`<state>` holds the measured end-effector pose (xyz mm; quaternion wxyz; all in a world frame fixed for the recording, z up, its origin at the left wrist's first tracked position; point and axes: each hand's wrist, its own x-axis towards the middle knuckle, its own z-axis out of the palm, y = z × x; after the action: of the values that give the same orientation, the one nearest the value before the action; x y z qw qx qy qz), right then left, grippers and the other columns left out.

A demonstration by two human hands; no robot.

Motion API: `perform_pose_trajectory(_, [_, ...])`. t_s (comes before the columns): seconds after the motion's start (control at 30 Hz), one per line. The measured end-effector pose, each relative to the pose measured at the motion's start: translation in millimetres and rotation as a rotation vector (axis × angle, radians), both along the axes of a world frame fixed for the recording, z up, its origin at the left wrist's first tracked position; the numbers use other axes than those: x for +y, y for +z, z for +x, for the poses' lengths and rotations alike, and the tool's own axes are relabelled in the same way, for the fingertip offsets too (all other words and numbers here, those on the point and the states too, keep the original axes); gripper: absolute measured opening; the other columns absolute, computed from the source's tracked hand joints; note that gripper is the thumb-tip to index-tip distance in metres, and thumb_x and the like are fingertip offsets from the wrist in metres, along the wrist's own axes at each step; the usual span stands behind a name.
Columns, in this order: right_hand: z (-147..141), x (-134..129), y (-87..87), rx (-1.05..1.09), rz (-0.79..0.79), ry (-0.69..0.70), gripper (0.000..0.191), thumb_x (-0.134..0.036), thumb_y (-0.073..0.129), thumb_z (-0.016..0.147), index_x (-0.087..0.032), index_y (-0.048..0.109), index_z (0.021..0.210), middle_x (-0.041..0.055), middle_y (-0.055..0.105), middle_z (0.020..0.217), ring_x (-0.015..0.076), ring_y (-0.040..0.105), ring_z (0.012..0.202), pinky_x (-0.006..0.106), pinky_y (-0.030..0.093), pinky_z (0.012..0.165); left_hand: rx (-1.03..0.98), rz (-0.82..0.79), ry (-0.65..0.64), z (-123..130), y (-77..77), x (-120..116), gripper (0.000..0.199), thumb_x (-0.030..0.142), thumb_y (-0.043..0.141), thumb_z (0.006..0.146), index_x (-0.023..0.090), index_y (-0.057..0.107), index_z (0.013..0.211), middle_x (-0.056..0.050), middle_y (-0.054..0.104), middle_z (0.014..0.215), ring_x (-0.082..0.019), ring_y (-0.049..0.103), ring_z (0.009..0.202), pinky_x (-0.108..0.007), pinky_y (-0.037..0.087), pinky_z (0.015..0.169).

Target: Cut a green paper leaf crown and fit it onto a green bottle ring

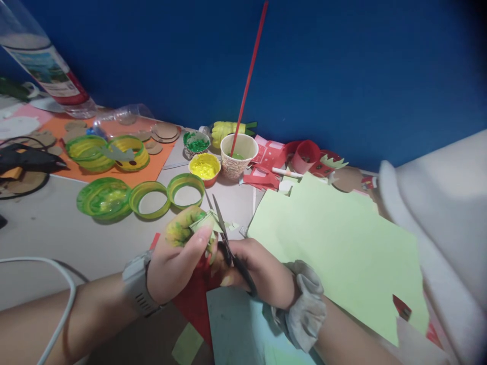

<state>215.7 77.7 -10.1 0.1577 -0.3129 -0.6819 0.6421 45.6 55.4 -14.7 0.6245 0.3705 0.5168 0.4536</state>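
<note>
My left hand (pixel 182 253), smeared with green and yellow paint, pinches a small piece of pale green paper (pixel 205 221). In my right hand (pixel 258 271) is a pair of scissors (pixel 221 223) with black handles, its blades parted and pointing away from me. One blade crosses the right edge of the paper piece; whether it is cutting cannot be made out. Red paper (pixel 196 299) lies beneath my hands. A large pale green sheet (pixel 338 243) with a cut, notched edge spreads to the right. Several yellow-green painted rings (pixel 150 200) stand left of my hands.
Behind my hands are a yellow paint cup (pixel 205 168), a green paint cup (pixel 196 144) and a paper cup (pixel 239 152) holding a tall red stick (pixel 251 71). A glue gun (pixel 26 159) and a large bottle (pixel 47 66) sit left. A white cable (pixel 64 314) crosses my left forearm.
</note>
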Motion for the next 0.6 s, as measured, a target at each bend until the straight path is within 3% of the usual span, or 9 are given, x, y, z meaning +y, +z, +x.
perform_pose_trajectory(0.2, [0.6, 0.1, -0.1, -0.012, -0.017, -0.006, 0.059, -0.070, 0.056, 0.077, -0.012, 0.066, 0.084, 0.0060, 0.065, 0.081, 0.0192, 0.059, 0.076, 0.028, 0.049, 0.071, 0.007, -0.005, 0.042, 2.9, 9.0, 0.9, 0.032, 0.039, 0.057, 0.085, 0.021, 0.050, 0.060, 0.002, 0.051, 0.054, -0.012, 0.047, 0.049, -0.023, 0.046, 0.050])
perform_pose_trajectory(0.4, [-0.3, -0.7, -0.8, 0.008, -0.024, -0.029, 0.051, -0.062, 0.065, 0.076, -0.012, 0.065, 0.082, 0.0036, 0.065, 0.077, 0.0176, 0.058, 0.073, 0.025, 0.047, 0.069, -0.056, -0.030, -0.008, 1.7, 5.7, 0.2, 0.030, 0.039, 0.057, 0.085, 0.021, 0.048, 0.063, 0.002, 0.051, 0.053, -0.013, 0.048, 0.048, -0.025, 0.046, 0.050])
perform_pose_trajectory(0.6, [-0.2, -1.2, -2.2, -0.002, -0.022, -0.046, 0.049, -0.062, 0.066, 0.075, -0.013, 0.066, 0.079, 0.0035, 0.065, 0.077, 0.0165, 0.059, 0.071, 0.024, 0.047, 0.067, -0.068, -0.044, 0.027, 3.8, 7.8, 1.5, 0.030, 0.041, 0.062, 0.081, 0.022, 0.048, 0.063, 0.003, 0.052, 0.049, -0.012, 0.048, 0.043, -0.025, 0.045, 0.044])
